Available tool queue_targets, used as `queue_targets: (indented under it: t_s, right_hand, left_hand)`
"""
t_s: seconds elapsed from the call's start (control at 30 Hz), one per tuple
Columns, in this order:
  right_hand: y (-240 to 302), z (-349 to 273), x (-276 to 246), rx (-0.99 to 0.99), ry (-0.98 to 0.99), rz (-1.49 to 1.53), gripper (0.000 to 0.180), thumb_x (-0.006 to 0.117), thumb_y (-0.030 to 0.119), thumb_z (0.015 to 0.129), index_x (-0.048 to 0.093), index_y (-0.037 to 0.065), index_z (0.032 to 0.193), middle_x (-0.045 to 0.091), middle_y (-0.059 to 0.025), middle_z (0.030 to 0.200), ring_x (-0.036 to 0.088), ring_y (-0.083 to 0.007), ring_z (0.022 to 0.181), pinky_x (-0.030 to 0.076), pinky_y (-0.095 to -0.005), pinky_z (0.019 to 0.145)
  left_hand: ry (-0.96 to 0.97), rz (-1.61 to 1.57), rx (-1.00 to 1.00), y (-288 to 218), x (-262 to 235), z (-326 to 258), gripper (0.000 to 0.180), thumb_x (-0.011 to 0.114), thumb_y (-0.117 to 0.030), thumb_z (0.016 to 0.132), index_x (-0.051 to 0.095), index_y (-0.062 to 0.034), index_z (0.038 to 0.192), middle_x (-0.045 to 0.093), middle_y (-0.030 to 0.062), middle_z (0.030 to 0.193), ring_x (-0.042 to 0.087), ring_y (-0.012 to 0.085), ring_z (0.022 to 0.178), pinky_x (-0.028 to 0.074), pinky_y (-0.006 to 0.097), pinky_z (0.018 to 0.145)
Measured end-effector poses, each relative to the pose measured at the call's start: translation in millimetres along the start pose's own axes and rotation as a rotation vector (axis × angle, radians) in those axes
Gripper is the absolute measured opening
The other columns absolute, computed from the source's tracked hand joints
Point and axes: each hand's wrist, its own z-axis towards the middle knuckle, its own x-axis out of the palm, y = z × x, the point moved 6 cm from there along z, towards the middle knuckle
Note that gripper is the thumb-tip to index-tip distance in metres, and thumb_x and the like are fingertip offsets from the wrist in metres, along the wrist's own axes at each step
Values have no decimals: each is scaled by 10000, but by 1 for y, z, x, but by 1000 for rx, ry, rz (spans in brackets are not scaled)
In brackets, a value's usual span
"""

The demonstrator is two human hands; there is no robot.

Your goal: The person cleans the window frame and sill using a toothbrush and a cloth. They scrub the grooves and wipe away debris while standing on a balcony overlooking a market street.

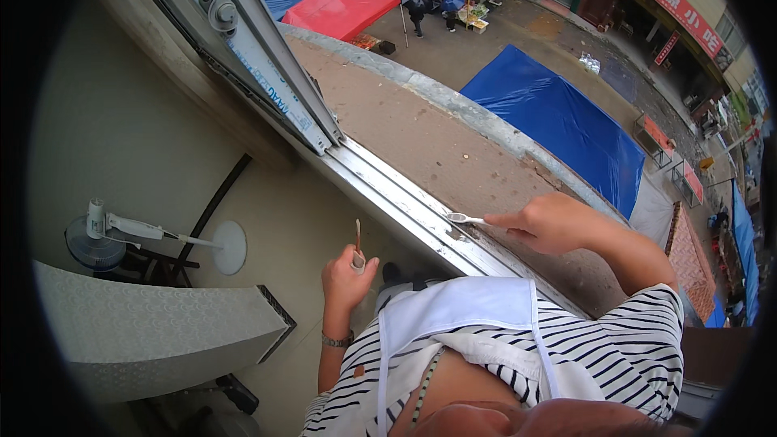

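A sliding-window track (405,194) of silvery metal runs diagonally in front of me, with dark dirt and pale flakes in its grooves. My right hand (557,222) reaches across it, fingers closed round the handle of a small white brush (461,218) with an oval head. That head lies over the outer groove; whether it touches the metal I cannot tell. On the room side of the track, my left hand (346,279) is raised and closed round a thin reddish-brown stick (358,232) that points up. Its lower end is hidden in the fingers.
A window sash (259,57) stands at the upper left end of the track. Outside lie a concrete ledge (388,121), a blue tarp (558,125) and a street with canopies. Indoors, a white fan (95,243) and a pale patterned piece of furniture (162,328) stand at left.
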Motion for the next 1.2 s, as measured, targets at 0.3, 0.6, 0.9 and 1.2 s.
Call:
queue_targets:
  t_s: [0.3,0.6,0.9,1.2]
  right_hand:
    - [29,57,-57,-93,-240,212,401,594,149,958,649,139,1355,719,-219,900,688,-371,802,530,-492,734]
    - [12,137,-12,-85,-157,127,404,534,154,998,614,119,1393,713,-234,941,682,-401,844,529,-488,771]
    - [3,-3,-36,11,112,84,385,580,138,983,646,132,1363,711,-209,871,680,-326,741,524,-441,683]
    - [24,191,-46,-309,-286,391,393,563,167,1017,602,73,1397,699,-227,1207,710,-309,1001,532,-377,910]
  left_hand:
    - [31,10,-29,-8,-8,9,308,804,-296,781,620,-54,830,671,154,729,657,388,695,504,471,622]
    - [-3,-8,-101,21,-5,-4,313,805,-298,783,628,-48,846,677,160,734,661,404,700,509,483,624]
    - [12,-30,-27,14,1,22,279,809,-241,783,610,-49,821,649,135,682,654,344,632,505,430,604]
    - [-40,12,-10,1,-20,15,309,808,-286,781,607,-55,829,672,150,724,662,390,696,506,482,612]
